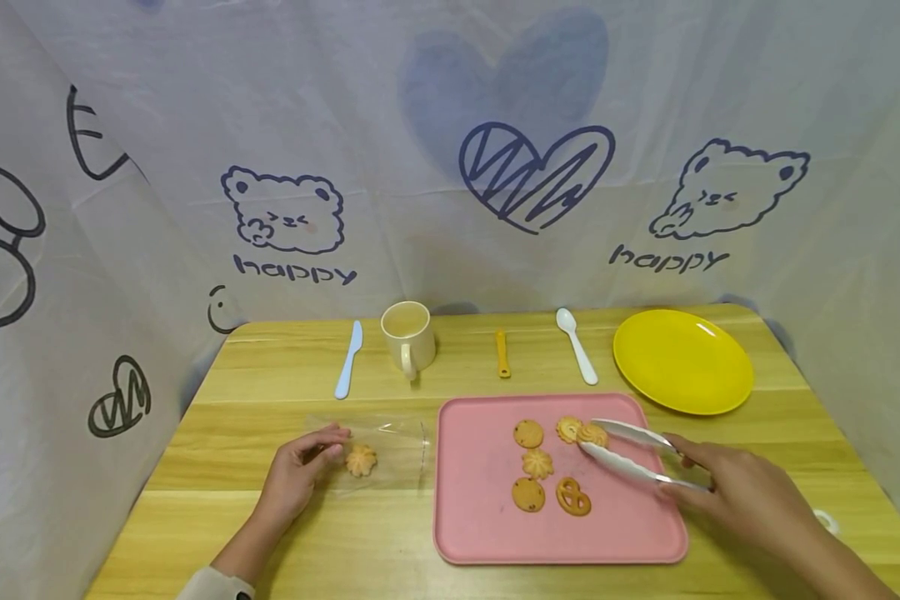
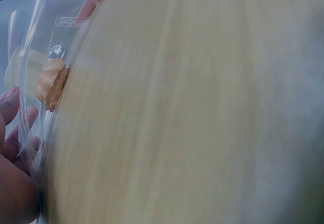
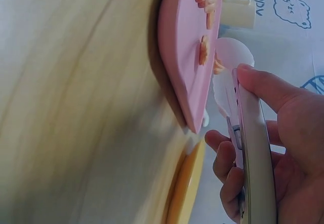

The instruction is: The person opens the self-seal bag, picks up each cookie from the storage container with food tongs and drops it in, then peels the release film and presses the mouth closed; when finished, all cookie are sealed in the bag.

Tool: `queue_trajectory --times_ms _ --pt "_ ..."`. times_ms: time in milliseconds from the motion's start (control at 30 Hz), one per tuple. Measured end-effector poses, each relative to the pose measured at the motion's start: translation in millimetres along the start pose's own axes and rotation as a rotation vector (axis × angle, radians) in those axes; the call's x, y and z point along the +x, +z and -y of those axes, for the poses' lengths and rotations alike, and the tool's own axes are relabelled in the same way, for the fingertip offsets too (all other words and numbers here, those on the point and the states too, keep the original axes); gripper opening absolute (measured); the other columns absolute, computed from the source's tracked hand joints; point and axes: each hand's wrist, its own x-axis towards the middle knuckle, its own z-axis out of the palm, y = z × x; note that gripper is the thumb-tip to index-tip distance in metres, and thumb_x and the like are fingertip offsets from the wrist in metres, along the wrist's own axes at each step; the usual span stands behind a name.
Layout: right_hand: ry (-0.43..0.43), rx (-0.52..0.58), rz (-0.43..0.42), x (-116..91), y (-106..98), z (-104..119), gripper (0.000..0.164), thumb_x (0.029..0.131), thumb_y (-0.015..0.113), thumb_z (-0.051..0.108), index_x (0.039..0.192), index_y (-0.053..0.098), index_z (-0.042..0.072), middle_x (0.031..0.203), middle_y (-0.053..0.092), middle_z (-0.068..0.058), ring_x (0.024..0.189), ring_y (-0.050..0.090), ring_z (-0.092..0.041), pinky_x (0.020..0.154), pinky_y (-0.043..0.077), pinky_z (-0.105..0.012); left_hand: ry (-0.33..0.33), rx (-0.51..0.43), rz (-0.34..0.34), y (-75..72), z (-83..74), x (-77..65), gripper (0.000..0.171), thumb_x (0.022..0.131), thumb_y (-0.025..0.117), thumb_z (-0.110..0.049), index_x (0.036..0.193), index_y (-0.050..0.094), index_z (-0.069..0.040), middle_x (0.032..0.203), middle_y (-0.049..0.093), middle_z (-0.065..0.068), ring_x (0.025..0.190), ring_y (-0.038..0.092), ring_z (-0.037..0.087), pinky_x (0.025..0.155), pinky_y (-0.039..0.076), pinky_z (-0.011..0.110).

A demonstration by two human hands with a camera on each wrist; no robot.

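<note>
L hand [image 1: 302, 468]: grip pinching clear bag [image 1: 402, 460], flower cookie [image 1: 361, 460] in | R hand [image 1: 753, 493]: grip clamped rd tongs [image 1: 621, 464], tips flanking swirl cookie [image 1: 592, 434] over pink tray [image 1: 480, 475] | pretzel [image 1: 567, 499] nr

a pale beige sleeve [image 1: 213, 586] ends short of the left hand [image 1: 300, 471], a small, unclear dark spot [image 1: 243, 595] at its cuff; the right forearm [image 1: 832, 554] is bare.

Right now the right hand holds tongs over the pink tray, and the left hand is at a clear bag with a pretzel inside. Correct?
No: the clear bag holds a flower-shaped cookie, not the pretzel, which lies on the pink tray. Head view shows both. Rest stands.
</note>
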Motion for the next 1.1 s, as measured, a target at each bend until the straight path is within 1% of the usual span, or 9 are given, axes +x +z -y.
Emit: queue_trajectory --times_ms 133,300,467,633,767,933,1033,1100 --pt "-0.018 0.001 -0.006 3.6 -1.2 4.9 0.075 0.083 0.079 0.061 0.138 0.067 0.011 0.097 0.073 0.006 0.072 0.054 -0.009 0.059 0.049 -0.032 0.002 -0.005 0.004 0.0 0.9 -0.3 0.023 0.099 0.069 -0.008 0.117 0.074 0.005 0.127 0.07 0.02 0.132 0.053 0.0 0.106 0.043 0.009" --pt "-0.056 0.001 -0.026 9.2 -0.9 12.2 0.076 0.083 0.079 0.061 0.139 0.066 0.012 0.097 0.073 0.007 0.067 0.05 -0.006 0.055 0.044 -0.029 0.005 -0.012 0.006 0.0 1.2 -0.4 0.023 0.099 0.069 -0.008 0.117 0.074 0.006 0.127 0.07 0.02 0.133 0.053 0.001 0.107 0.043 0.009" --pt "-0.064 0.007 -0.017 16.4 -0.6 21.9 0.072 0.083 0.081 0.058 0.137 0.068 0.012 0.097 0.074 0.008 0.067 0.049 -0.005 0.058 0.045 -0.028 0.002 -0.012 0.005 0.1 1.1 -1.0 0.024 0.099 0.069 -0.009 0.117 0.073 0.006 0.127 0.07 0.019 0.132 0.053 0.001 0.106 0.044 0.009" --pt "-0.078 0.019 -0.009 24.7 0.1 32.2 0.066 0.083 0.081 0.058 0.133 0.071 0.015 0.092 0.071 0.01 0.067 0.048 -0.006 0.058 0.043 -0.027 0.006 -0.01 0.009 0.0 0.2 -1.2 0.025 0.099 0.069 -0.01 0.118 0.073 0.006 0.128 0.07 0.02 0.133 0.053 0.002 0.106 0.043 0.009" --pt "-0.113 0.027 -0.02 31.2 1.4 39.2 0.064 0.084 0.08 0.058 0.132 0.071 0.017 0.09 0.071 0.01 0.067 0.047 -0.005 0.058 0.043 -0.027 0.004 -0.003 0.009 -0.1 -0.8 -1.3 0.025 0.099 0.069 -0.01 0.118 0.073 0.006 0.129 0.069 0.022 0.133 0.053 0.002 0.106 0.043 0.008" --pt "-0.18 0.032 -0.044 41.5 5.5 47.2 0.061 0.085 0.081 0.054 0.132 0.071 0.017 0.091 0.072 0.009 0.067 0.048 -0.003 0.057 0.042 -0.025 -0.008 -0.002 0.012 -0.2 -2.3 -1.2 0.026 0.099 0.069 -0.01 0.118 0.073 0.006 0.13 0.068 0.022 0.136 0.052 0.007 0.107 0.042 0.008" --pt "-0.206 0.029 -0.033 47.7 8.1 53.4 0.06 0.084 0.082 0.051 0.133 0.07 0.018 0.092 0.071 0.008 0.069 0.05 -0.003 0.058 0.043 -0.025 -0.006 0.0 0.011 -0.2 -2.4 -1.3 0.026 0.099 0.069 -0.01 0.118 0.073 0.006 0.13 0.068 0.022 0.136 0.052 0.007 0.107 0.042 0.008" --pt "-0.225 0.021 -0.024 51.2 9.4 58.4 0.062 0.085 0.082 0.05 0.136 0.069 0.018 0.095 0.072 0.008 0.072 0.054 -0.005 0.06 0.046 -0.026 -0.006 0.002 0.01 -0.1 -2.1 -1.5 0.025 0.099 0.069 -0.01 0.118 0.073 0.006 0.13 0.069 0.022 0.136 0.052 0.007 0.107 0.042 0.008"
